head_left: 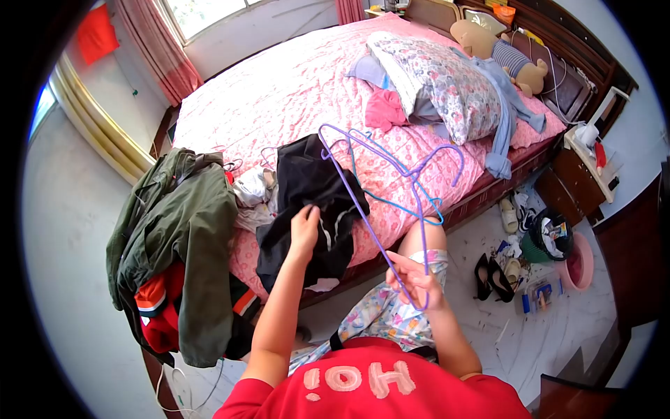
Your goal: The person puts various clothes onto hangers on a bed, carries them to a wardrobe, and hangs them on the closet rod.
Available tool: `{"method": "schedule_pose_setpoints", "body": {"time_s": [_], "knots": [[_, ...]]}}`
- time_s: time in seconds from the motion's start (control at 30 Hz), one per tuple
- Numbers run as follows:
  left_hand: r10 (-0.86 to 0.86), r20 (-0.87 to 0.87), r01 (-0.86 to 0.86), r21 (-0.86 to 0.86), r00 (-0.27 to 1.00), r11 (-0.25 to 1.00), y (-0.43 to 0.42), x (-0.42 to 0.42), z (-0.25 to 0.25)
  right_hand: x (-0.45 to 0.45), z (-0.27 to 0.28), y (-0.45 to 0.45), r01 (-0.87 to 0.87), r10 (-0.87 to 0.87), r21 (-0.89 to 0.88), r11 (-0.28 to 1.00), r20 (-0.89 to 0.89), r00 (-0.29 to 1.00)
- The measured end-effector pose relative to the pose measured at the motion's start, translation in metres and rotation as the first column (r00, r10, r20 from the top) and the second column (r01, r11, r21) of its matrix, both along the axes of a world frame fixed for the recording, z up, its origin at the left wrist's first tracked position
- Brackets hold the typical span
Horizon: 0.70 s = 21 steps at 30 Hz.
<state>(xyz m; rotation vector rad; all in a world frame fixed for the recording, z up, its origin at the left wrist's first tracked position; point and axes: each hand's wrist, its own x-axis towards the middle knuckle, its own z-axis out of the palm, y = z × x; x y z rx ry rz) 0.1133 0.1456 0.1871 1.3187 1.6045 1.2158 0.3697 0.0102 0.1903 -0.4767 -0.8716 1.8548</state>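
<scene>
My right hand (419,285) is closed around one end of a purple clothes hanger (413,172), which is held up over the bed's near edge with its hook toward the right. My left hand (304,229) grips a black garment (300,174), its fingers bent into the cloth. This garment lies partly on the bed and hangs over the edge, with a thin white stripe showing. Behind the purple hanger, a blue hanger (440,204) rests on the bed. To the left of the black garment is a crumpled white cloth (252,187).
A dark green jacket (209,216) drapes over the bed's left corner. The pink bedspread (258,91) bears a flowered pillow (453,84) and a plush bear (481,38). On the floor at right are black heels (500,279), a bin (536,248) and a pink basin (581,269).
</scene>
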Motion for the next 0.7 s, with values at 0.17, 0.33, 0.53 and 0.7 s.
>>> {"method": "schedule_pose_setpoints", "body": {"time_s": [0.17, 0.33, 0.53, 0.7], "knots": [[0.185, 0.07, -0.197, 0.221, 0.98, 0.955, 0.035, -0.003, 0.032, 0.038, 0.013, -0.014, -0.168, 0.168, 0.005, 0.986, -0.055, 0.984], [0.28, 0.005, -0.257, 0.41, 0.96, 0.875, 0.039, -0.001, 0.081, 0.073, 0.029, -0.021, -0.199, 0.199, -0.032, 0.979, 0.012, 0.98], [0.49, -0.479, -0.124, 0.612, 0.729, 0.781, 0.02, 0.01, 0.084, 0.081, 0.039, -0.009, -0.285, 0.289, -0.092, 0.954, 0.03, 0.957], [0.364, -0.722, 0.051, 0.483, 0.589, 0.874, -0.018, 0.037, 0.071, 0.037, 0.055, 0.012, -0.301, 0.276, -0.112, 0.947, -0.192, 0.942]]}}
